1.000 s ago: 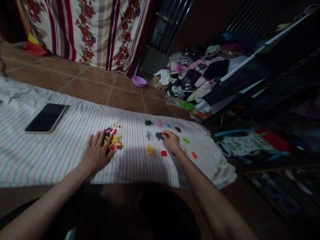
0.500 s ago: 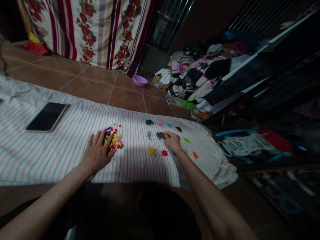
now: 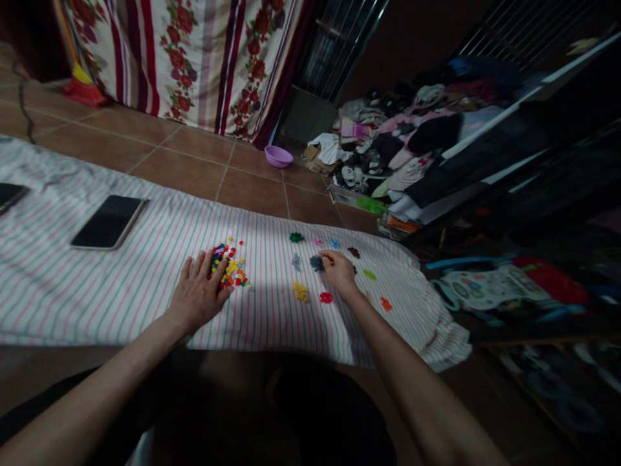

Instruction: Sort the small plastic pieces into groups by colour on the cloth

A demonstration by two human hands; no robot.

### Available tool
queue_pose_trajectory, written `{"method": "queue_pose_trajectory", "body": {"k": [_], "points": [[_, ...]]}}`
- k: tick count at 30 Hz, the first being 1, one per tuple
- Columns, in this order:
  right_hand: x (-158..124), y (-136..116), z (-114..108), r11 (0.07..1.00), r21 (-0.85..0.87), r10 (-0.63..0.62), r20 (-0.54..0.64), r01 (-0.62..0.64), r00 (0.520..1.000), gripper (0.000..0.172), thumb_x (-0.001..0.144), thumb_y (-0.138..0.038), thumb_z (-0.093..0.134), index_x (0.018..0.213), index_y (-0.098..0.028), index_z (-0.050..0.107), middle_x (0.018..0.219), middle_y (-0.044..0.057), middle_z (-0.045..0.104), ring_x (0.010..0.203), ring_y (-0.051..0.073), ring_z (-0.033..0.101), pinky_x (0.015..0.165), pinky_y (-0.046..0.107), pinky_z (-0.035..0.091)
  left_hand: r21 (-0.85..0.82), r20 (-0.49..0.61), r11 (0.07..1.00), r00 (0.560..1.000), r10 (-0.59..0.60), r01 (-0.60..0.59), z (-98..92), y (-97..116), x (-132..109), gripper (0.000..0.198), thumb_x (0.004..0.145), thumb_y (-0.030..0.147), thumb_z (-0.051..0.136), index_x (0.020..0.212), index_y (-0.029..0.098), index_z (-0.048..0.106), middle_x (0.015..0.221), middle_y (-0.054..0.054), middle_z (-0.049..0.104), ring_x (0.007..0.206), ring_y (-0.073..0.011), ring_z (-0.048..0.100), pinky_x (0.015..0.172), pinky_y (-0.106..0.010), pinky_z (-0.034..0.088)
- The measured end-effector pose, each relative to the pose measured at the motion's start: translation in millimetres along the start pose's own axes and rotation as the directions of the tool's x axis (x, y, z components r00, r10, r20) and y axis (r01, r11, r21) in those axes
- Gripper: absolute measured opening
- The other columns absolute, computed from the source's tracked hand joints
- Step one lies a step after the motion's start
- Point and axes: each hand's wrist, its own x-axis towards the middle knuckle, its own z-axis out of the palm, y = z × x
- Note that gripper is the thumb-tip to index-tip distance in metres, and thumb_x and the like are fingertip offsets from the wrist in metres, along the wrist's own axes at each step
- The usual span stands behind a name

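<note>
My left hand [image 3: 200,291] lies flat with its fingers spread, touching the left edge of a mixed heap of small coloured pieces [image 3: 233,266]. Over to the right, the fingertips of my right hand [image 3: 339,270] are pinched together at a dark grey pile [image 3: 317,263]; whatever sits between them is hidden. Around that hand are little one-colour piles: dark green [image 3: 296,237], light grey [image 3: 295,261], yellow [image 3: 301,292], red [image 3: 325,298], pink [image 3: 318,241], light blue [image 3: 334,243], brown [image 3: 354,252], lime green [image 3: 369,274] and orange [image 3: 385,303]. My right hand partly covers other pieces.
A striped cloth [image 3: 145,278] covers the low surface. On its left lie a phone [image 3: 109,222] and another dark flat device [image 3: 10,196]. Beyond stand a purple basin [image 3: 278,156], a floral curtain [image 3: 204,65] and heaped clothes [image 3: 388,136]. A cluttered shelf [image 3: 509,285] is at right.
The view has shifted, so the scene sits further right and the dark device shows at left. My right fingertips have moved slightly further over the dark grey pile. My left hand stays by the heap.
</note>
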Motion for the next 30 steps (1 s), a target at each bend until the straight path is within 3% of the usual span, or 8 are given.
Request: {"method": "queue_pose_trajectory", "body": {"k": [6,10,13,22,30], "points": [[-13,-59,16,0.970,0.165,-0.193,0.078,0.178,0.978,0.022,0.080,-0.016,0.051,0.085,-0.020,0.072,0.088,0.005,0.069,0.086,0.018,0.063,0.081,0.030,0.047,-0.020,-0.022,1.000,1.000,-0.005,0.005,2.2,-2,-3,0.058,0.093,0.047,0.040,0.144,0.020,0.038,0.152,-0.017,0.032,0.140,-0.0362,0.029,0.113,-0.053,0.021],[-31,-99,31,0.917,0.292,-0.341,0.226,0.270,0.913,0.017,0.082,-0.016,0.055,0.087,-0.020,0.071,0.084,0.003,0.067,0.081,0.015,0.062,0.076,0.027,0.047,-0.011,-0.025,1.000,1.000,-0.005,0.005,-0.1,-3,-4,0.056,0.094,0.046,0.039,0.144,0.021,0.038,0.151,-0.019,0.033,0.139,-0.0363,0.030,0.112,-0.053,0.023],[-40,-121,43,0.902,0.326,-0.383,0.298,0.284,0.874,0.017,0.082,-0.014,0.056,0.089,-0.019,0.070,0.084,0.003,0.067,0.079,0.014,0.061,0.076,0.027,0.047,-0.011,-0.035,1.000,0.999,-0.001,0.001,-0.4,-3,-4,0.055,0.094,0.045,0.040,0.143,0.020,0.039,0.151,-0.018,0.034,0.139,-0.0355,0.031,0.112,-0.052,0.023],[-43,-152,63,0.896,0.313,-0.422,0.378,0.316,0.824,0.020,0.083,-0.009,0.054,0.090,-0.020,0.069,0.090,0.002,0.067,0.088,0.014,0.061,0.081,0.025,0.045,-0.023,-0.063,1.000,0.998,0.013,-0.014,3.4,-6,-4,0.054,0.093,0.039,0.042,0.142,0.019,0.041,0.150,-0.020,0.035,0.140,-0.0362,0.030,0.112,-0.053,0.024],[-46,-163,64,0.939,0.182,-0.343,0.435,0.291,0.833,0.021,0.082,-0.011,0.055,0.095,-0.022,0.068,0.094,0.002,0.067,0.090,0.015,0.060,0.084,0.026,0.043,-0.050,-0.061,0.999,0.998,-0.003,-0.001,1.5,-6,-2,0.056,0.092,0.043,0.042,0.142,0.018,0.041,0.151,-0.019,0.033,0.140,-0.0358,0.030,0.112,-0.053,0.024]]}}
